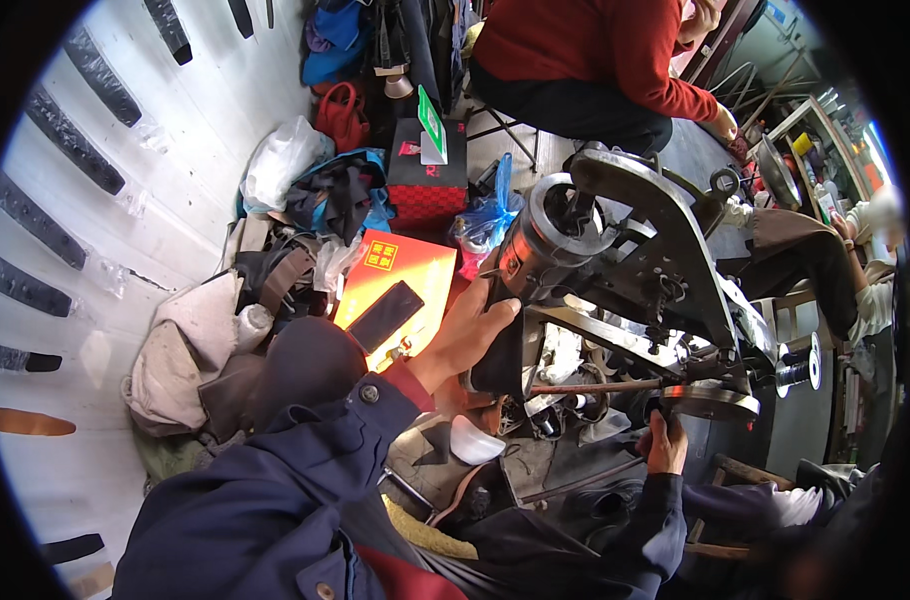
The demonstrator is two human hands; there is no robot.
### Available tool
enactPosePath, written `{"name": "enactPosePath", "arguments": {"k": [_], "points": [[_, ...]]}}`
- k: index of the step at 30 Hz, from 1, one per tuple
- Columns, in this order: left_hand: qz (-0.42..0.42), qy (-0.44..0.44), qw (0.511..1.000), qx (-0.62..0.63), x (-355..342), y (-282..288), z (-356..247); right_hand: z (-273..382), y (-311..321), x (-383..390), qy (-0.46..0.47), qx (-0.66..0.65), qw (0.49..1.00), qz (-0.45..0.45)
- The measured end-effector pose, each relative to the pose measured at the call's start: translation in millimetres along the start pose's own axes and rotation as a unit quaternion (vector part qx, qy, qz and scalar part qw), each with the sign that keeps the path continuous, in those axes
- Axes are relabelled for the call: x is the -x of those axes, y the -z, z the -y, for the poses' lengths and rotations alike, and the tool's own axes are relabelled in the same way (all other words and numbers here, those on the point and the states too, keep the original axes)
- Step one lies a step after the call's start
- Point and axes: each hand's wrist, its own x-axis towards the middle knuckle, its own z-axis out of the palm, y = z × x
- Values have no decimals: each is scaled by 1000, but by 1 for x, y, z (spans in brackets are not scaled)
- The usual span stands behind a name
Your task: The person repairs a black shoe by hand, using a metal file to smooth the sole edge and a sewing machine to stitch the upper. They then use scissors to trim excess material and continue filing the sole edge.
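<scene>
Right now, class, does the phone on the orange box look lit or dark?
Dark: the phone lies on the orange box, its upward face black without glow.

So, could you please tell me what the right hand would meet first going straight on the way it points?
The right hand would most likely meet the round metal wheel just above it; depth is unclear, so they may be touching.
</scene>
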Motion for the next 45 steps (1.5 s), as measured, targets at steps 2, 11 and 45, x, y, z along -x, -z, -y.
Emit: {"name": "enactPosePath", "arguments": {"k": [2, 11, 45], "points": [[1, 3, 1000, -10, 1, 2, 0, 30, 1, 15, 108, -2, 993, -40], [-5, -18, 1000, 22, 2, 0, -9, -9, 68, -28, 54, -56, 981, -177], [25, -30, 999, -36, 4, -2, -5, 195, -186, 40, -32, -653, 702, 283]]}}
